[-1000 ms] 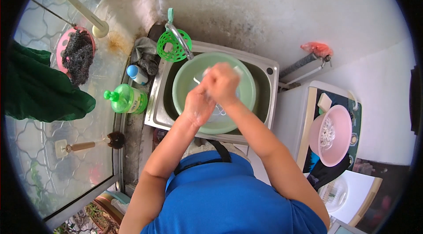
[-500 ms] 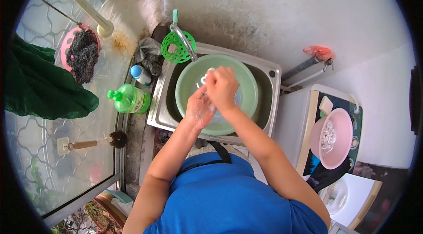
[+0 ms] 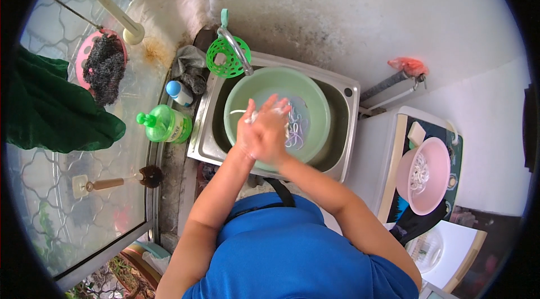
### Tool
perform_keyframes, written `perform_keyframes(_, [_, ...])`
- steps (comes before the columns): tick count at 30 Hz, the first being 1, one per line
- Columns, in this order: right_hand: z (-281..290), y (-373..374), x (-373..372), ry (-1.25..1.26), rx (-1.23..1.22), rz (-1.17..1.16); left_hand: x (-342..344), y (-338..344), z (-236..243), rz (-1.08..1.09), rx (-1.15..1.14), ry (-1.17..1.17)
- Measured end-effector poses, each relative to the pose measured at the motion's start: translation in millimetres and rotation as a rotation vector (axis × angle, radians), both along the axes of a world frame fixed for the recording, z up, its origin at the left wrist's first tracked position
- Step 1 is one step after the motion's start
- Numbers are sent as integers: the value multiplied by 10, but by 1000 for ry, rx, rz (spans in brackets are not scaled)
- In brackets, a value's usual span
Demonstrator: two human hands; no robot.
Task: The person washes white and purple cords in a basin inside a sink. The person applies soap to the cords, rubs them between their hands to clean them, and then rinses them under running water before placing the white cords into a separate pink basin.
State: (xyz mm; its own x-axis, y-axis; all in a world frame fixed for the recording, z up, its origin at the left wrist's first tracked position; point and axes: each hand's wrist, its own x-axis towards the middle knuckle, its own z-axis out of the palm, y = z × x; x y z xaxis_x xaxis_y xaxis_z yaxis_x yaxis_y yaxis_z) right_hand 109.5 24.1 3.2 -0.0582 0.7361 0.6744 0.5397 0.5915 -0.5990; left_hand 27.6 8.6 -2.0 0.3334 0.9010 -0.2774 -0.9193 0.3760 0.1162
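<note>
"Findings?"

"We observe the left hand (image 3: 247, 137) and right hand (image 3: 271, 135) pressed together over the green basin (image 3: 318, 112), a white cord (image 3: 237, 111) protruding; whether either is clenched, we cannot tell."

"Risk?"

"Slick skin could drop it among loose cords (image 3: 295, 137) below, tangling them."

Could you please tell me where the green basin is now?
In the head view, the green basin sits near the centre, in the sink, the tap at its upper left, left hand and right hand above it.

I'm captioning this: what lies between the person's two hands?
White cord lies between the left hand and right hand, partly hidden, poking out leftward, in the head view.
</note>
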Motion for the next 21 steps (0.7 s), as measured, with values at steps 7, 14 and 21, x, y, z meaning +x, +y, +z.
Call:
perform_keyframes(7, [-388,416,239,-82,-149,-73,135,-42,-187,-32,-54,398])
perform_keyframes(14, [-266,10,176,-260,-1,130,52,-23,16,12,-13,-39])
perform_keyframes(21, [-379,424,197,-66,-134,-124,127,-41,-160,25,-66,246])
